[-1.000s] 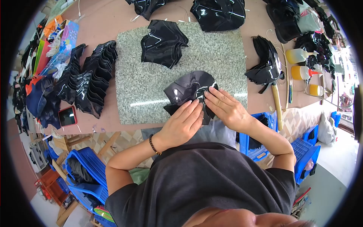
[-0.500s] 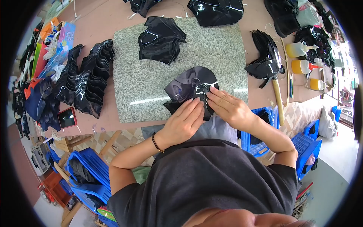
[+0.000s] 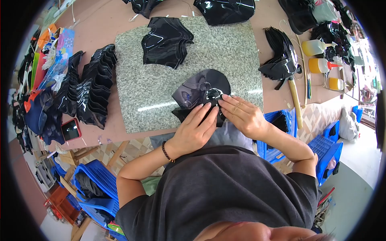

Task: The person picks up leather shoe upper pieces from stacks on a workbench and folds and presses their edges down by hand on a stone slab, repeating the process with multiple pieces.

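Note:
A glossy black patent leather piece (image 3: pixel 193 90) with a rounded edge lies on the granite slab (image 3: pixel 132 96) close to my body. My left hand (image 3: pixel 196 127) rests on its lower part, the fingers stretched out and a little apart. From the other side, my right hand (image 3: pixel 246 117) presses straight, flat fingers onto the same piece near its right edge. The two hands' fingertips almost meet. My fingers cover part of the piece's near edge. Farther up the slab lies a stack of black leather pieces (image 3: pixel 165 42).
Rows of black leather pieces (image 3: pixel 96 86) and a red-edged phone (image 3: pixel 71 129) lie left of the slab. To the right are a bundle of black pieces (image 3: pixel 279 60), a wooden-handled tool (image 3: pixel 295 100) and glue bottles (image 3: pixel 317 65). Blue plastic baskets (image 3: pixel 96 180) stand below the table.
My left fingers have spread slightly and shifted on the leather piece. My right hand stays pressed on it. The whole view has shifted a little.

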### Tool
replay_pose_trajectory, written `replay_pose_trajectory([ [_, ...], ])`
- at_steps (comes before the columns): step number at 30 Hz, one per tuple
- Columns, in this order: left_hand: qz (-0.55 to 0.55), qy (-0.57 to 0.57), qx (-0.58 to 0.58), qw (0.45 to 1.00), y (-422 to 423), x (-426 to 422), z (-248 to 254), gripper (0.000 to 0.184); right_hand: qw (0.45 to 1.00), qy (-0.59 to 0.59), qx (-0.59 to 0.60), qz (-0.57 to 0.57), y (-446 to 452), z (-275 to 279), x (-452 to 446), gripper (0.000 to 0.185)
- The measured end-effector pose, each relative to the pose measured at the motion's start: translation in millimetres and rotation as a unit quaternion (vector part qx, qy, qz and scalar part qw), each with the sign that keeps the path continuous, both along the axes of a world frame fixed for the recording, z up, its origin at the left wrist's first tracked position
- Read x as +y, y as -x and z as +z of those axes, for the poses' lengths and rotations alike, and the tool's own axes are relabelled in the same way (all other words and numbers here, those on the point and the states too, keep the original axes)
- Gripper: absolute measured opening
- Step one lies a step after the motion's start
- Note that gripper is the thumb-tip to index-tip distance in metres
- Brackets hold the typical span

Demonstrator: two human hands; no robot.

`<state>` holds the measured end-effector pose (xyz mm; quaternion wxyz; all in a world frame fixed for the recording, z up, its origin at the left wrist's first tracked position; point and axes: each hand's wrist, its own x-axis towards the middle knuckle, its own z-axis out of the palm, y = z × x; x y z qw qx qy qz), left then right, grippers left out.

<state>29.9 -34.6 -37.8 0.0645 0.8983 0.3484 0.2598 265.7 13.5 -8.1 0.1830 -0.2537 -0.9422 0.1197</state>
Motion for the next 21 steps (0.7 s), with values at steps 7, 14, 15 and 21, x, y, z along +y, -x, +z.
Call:
replay_pose_trajectory([
  [7, -0.010, -0.008, 0.017, 1.000, 0.8, 0.3, 1.4, 0.026, 1.000, 0.005, -0.016, -0.013, -2.5, -4.4, -7.9, 0.034],
  [14, -0.010, -0.008, 0.002, 1.000, -0.8, -0.3, -1.7, 0.026, 0.994, 0.046, -0.082, -0.054, -1.1, -8.2, -37.6, 0.044],
  [15, -0.015, -0.003, -0.004, 1.000, -0.8, 0.2, -1.5, 0.026, 0.993, 0.042, -0.087, -0.060, -0.7, -9.2, -40.8, 0.045],
  [21, -0.034, 0.012, -0.044, 0.998, 0.4, 3.6, -3.3, 0.023, 0.990, 0.013, -0.124, -0.069, 4.0, -16.4, -47.8, 0.047],
])
